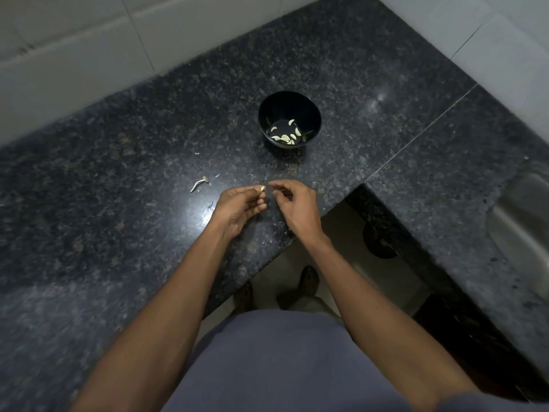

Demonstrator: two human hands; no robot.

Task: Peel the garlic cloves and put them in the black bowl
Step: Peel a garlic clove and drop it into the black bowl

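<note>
A garlic clove (pixel 262 189) is pinched in the left hand (pixel 240 208) above the bench's front edge; the right hand (pixel 295 205), just beside, pinches nothing discernible. The black bowl (pixel 289 118) lies straight ahead, inward.

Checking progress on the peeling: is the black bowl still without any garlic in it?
No, several pale peeled garlic cloves already lie at the bottom of the black bowl on the countertop.

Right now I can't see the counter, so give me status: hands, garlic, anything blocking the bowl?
Left hand pinching garlic clove; right hand beside it, grip unclear. Black bowl holds peeled cloves. Path clear.
</note>
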